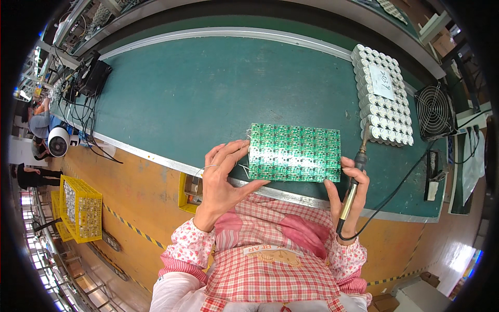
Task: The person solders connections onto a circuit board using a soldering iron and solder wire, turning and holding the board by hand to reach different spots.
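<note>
A green circuit board panel [294, 153], covered with rows of small parts, lies near the front edge of the bench before me. My left hand [221, 174] grips its left side, fingers at the upper left and thumb along the near edge. Thin pale wire shows by those fingers; whether they hold it I cannot tell. In my right hand [354, 195] is a soldering iron [349, 200], its tip pointing away from me, right of the panel. The right thumb and a fingertip touch the panel's near right corner.
At the right stands a block of white cylinders [382, 112] with a paper label, beside a black fan [434, 110]. The iron's black cable [395, 195] trails over the green bench [208, 78]. A black box with cables [93, 77] sits far left. Yellow crates [82, 210] stand on the floor.
</note>
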Demonstrator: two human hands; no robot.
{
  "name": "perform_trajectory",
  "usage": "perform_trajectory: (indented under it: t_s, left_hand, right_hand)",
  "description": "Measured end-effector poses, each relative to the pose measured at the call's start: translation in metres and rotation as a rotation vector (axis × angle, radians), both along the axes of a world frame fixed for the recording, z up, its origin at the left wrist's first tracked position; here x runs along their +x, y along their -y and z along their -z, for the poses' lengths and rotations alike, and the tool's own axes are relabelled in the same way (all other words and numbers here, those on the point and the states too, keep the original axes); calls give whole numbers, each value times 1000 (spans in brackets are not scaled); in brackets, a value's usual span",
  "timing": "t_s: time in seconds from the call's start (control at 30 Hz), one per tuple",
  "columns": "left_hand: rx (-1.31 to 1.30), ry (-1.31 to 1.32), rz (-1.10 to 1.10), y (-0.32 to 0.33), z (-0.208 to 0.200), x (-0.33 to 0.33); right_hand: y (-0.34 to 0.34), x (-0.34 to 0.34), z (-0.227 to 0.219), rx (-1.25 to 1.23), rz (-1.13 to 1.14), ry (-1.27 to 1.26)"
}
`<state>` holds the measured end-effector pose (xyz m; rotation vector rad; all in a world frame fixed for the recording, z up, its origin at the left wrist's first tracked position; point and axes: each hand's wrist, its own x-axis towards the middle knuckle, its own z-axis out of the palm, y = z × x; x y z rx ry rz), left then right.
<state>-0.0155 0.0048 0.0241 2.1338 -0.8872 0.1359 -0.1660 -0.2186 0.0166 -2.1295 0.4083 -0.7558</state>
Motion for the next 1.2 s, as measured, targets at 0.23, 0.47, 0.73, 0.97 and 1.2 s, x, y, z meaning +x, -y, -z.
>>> perform_trajectory:
  t_s: [0.23, 0.47, 0.73, 0.97, 1.2]
  left_hand:
    - [-14, -1, -3, 1, -1, -1]
    - [2, -40, -2, -1, 1, 0]
    - [-13, -102, -8, 1, 0, 0]
    - [-10, -101, 2, 0, 2, 1]
    - [8, -112, -5, 1, 1, 2]
  right_hand:
    - [0, 2, 3, 16, -6, 37]
    - [0, 5, -4, -38, -17, 43]
    - [1, 4, -3, -35, -18, 55]
    - [1, 4, -5, -5, -22, 56]
    - [2, 1, -3, 20, -42, -6]
